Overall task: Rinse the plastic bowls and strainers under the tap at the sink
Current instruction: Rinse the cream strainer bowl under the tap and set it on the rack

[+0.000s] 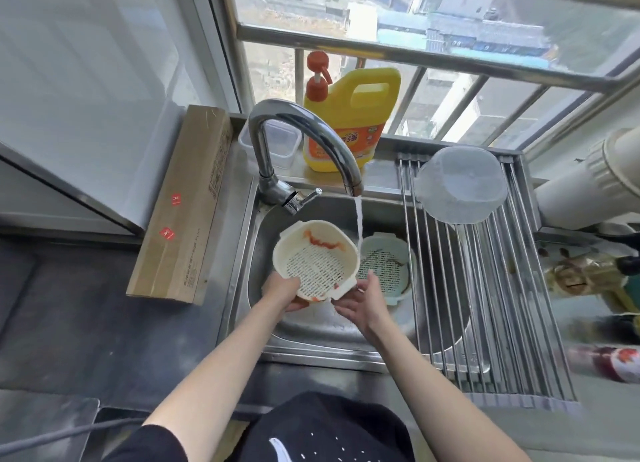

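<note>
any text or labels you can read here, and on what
Nothing reads clearly enough to quote.
Yellow detergent jug: orange label with large characters, too blurred.
Cardboard box: printed lines and two red stickers, too small.
Bottle at the right edge: red label, blurred.

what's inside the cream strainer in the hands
A red sauce smear runs along the inner wall of the cream strainer, with a smaller red spot near its lower rim. The underside is hidden.

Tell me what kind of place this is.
Most likely a home kitchen sink by a high-rise window. Cues: a steel sink with a running tap, a yellow dish-soap jug on the ledge, and a roll-up drying rack holding an upturned clear bowl.
</note>
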Available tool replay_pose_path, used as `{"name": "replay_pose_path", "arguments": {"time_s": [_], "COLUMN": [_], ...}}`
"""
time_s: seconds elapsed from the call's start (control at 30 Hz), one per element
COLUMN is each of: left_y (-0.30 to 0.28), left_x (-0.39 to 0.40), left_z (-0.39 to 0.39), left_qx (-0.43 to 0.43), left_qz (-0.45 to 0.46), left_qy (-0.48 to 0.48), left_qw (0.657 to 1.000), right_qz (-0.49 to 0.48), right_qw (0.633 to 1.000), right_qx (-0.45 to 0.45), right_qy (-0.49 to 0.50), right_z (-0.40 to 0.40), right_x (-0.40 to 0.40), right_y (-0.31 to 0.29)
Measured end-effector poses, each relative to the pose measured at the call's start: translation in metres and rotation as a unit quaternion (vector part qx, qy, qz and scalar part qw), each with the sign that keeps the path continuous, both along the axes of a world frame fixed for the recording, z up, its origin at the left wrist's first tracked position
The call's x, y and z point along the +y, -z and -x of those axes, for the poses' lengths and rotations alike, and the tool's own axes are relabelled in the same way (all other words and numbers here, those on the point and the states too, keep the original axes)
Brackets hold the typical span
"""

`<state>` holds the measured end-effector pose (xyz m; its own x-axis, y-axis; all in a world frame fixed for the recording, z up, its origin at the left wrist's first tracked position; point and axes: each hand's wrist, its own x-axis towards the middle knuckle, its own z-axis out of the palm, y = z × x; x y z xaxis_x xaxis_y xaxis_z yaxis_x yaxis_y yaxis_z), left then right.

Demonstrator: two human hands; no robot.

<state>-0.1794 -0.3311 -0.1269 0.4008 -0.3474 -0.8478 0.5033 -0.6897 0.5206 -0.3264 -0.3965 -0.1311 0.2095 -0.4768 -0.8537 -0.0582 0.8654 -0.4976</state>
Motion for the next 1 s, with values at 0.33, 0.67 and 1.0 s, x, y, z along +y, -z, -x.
{"name": "replay_pose_path", "arguments": {"time_s": [0.33,0.67,1.0], "left_y": [0.001,-0.002,-0.016], "left_x": [-0.013,-0.031,-0.035], "left_z": [0.003,0.01,0.003], "left_qx": [0.009,0.033,-0.022], "left_qz": [-0.003,0.025,0.009], "left_qy": [0.098,0.126,0.159], "left_qw": [0.995,0.991,0.987], "right_qz": [-0.208,-0.123,-0.081], "right_qw": [0.95,0.939,0.963], "right_qx": [-0.081,0.051,0.166], "right_qy": [0.218,0.316,0.196], "right_z": [0.007,0.034,0.035], "right_x": [-0.033,-0.039,-0.03], "right_y": [0.081,0.055,0.056]}}
